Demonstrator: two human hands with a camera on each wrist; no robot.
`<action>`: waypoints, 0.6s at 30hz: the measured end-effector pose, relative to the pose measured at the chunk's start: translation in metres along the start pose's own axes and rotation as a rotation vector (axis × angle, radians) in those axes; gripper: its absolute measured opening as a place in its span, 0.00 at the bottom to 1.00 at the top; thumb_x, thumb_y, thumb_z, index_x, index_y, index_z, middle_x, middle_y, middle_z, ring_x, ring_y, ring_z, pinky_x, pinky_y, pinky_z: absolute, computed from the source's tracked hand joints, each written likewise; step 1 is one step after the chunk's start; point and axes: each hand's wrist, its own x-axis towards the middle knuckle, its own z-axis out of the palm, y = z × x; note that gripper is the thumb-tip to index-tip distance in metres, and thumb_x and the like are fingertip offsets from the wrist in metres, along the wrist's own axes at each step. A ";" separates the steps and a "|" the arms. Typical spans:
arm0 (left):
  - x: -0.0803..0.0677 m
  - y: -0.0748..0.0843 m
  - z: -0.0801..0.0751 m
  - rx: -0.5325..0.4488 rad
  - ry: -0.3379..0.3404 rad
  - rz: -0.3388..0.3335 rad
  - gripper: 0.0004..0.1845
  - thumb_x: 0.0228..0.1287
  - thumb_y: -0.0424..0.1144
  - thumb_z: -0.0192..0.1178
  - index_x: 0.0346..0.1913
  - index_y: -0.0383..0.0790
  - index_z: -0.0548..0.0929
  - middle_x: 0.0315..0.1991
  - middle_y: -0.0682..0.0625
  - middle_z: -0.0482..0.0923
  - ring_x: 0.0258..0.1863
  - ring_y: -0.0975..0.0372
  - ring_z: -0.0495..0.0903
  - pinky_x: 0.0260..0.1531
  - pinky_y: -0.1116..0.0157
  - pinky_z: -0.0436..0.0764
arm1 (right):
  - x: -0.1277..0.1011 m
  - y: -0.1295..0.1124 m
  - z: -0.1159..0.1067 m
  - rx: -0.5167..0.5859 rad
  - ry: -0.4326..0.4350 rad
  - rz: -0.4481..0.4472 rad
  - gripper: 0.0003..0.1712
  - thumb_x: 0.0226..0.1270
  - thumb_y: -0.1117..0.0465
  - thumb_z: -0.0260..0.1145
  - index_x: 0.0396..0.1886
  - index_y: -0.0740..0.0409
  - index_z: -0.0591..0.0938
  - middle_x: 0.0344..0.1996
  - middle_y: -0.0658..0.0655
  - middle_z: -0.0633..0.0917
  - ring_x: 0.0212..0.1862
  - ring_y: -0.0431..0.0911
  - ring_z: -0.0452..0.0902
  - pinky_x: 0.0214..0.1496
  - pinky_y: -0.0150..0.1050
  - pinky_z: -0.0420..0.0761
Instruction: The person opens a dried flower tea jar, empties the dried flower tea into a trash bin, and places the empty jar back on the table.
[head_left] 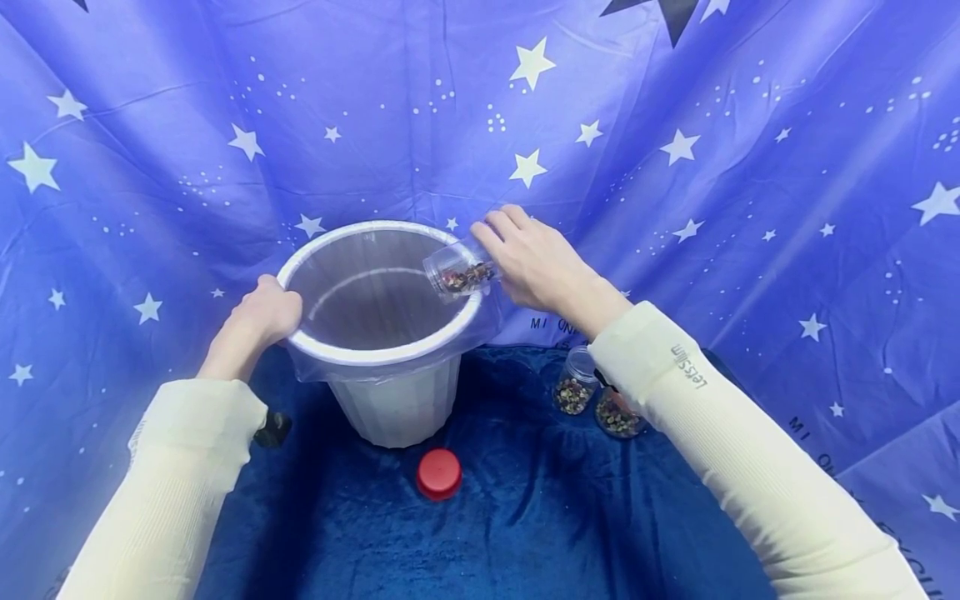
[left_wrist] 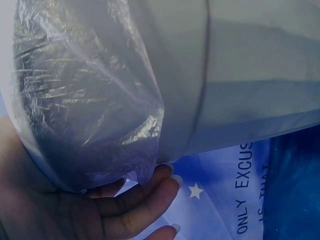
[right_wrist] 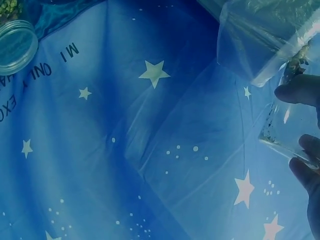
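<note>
A white trash bin (head_left: 397,408) stands upright, lined with a clear plastic bag (left_wrist: 95,100) folded over its rim. My left hand (head_left: 258,317) grips the rim at the left side, and in the left wrist view its fingers (left_wrist: 145,200) curl beneath the bag's folded edge. With my right hand (head_left: 536,262) I hold a clear jar (head_left: 457,271) by its base end. It lies nearly on its side, uncapped, its mouth over the bin's right rim. Dried, dark reddish-brown bits (head_left: 468,277) lie along the jar's lower side. The right wrist view shows fingers (right_wrist: 300,92) around it.
A red screw lid (head_left: 438,473) rests on the dark blue cloth (head_left: 525,533) in front of the bin. To the right stand two more clear jars, one with mixed dried bits (head_left: 573,393), the other (head_left: 618,417) partly behind my right sleeve. A starry blue curtain (head_left: 405,108) hangs behind.
</note>
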 end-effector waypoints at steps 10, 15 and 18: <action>0.000 -0.002 -0.001 0.000 -0.008 -0.001 0.35 0.66 0.42 0.30 0.68 0.18 0.46 0.55 0.24 0.65 0.58 0.33 0.65 0.59 0.37 0.66 | 0.008 -0.004 -0.002 -0.066 0.025 -0.078 0.32 0.56 0.71 0.62 0.64 0.61 0.71 0.59 0.67 0.76 0.66 0.62 0.68 0.64 0.54 0.75; 0.000 -0.002 0.000 0.003 -0.008 0.000 0.35 0.66 0.43 0.31 0.68 0.18 0.46 0.51 0.26 0.66 0.55 0.35 0.67 0.58 0.38 0.67 | 0.008 -0.008 -0.001 -0.081 0.038 -0.094 0.29 0.62 0.69 0.62 0.65 0.57 0.72 0.62 0.65 0.75 0.68 0.62 0.66 0.66 0.55 0.72; 0.000 -0.002 0.000 0.003 -0.007 0.000 0.35 0.66 0.43 0.31 0.68 0.18 0.46 0.50 0.27 0.67 0.54 0.36 0.67 0.58 0.38 0.68 | 0.008 -0.010 -0.001 -0.089 0.047 -0.104 0.29 0.61 0.69 0.64 0.64 0.56 0.73 0.64 0.64 0.75 0.69 0.61 0.66 0.66 0.54 0.72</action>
